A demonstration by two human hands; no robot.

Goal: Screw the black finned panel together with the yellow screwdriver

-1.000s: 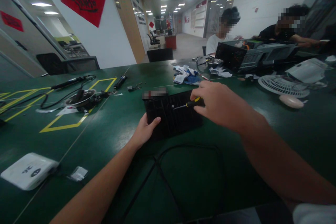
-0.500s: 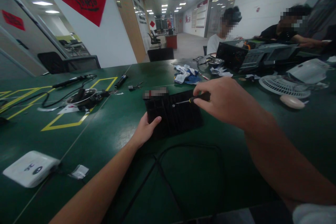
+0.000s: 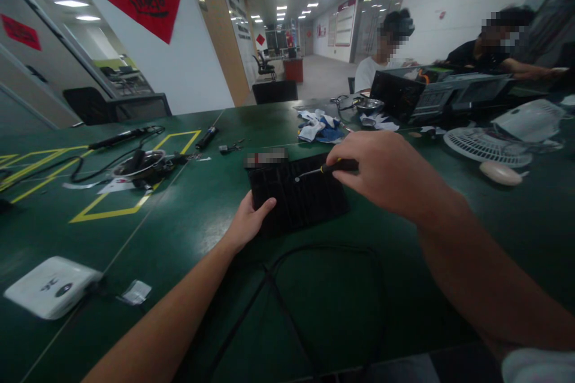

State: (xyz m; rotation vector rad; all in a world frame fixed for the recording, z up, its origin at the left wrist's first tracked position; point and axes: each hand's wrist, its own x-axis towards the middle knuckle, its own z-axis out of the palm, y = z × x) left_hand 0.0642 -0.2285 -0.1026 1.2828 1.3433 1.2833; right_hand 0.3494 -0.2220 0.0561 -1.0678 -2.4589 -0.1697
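My right hand (image 3: 377, 170) pinches a screwdriver (image 3: 347, 166) by its dark handle, which has a yellow ring. Its thin metal shaft points left, and the end reaches a small round silver piece (image 3: 297, 179) on a black ribbed object (image 3: 318, 191) that looks like a flat case. I cannot tell what kind of object it is. My left hand (image 3: 251, 219) grips its left edge, thumb on top and fingers mostly hidden beneath. A blurred label strip runs along its upper left part.
Black cable (image 3: 287, 305) loops on the green table (image 3: 188, 287) before me. Left are a white box (image 3: 51, 287) and a metal bowl (image 3: 141, 164) with tools. Gloves (image 3: 318, 127) lie beyond; a fan part (image 3: 485, 146) is right. Two people sit behind computer cases (image 3: 431, 99).
My right hand has shifted very slightly left, and the screwdriver's handle end is a little higher, so the shaft slopes more. My left hand and the black object stay nearly in place.
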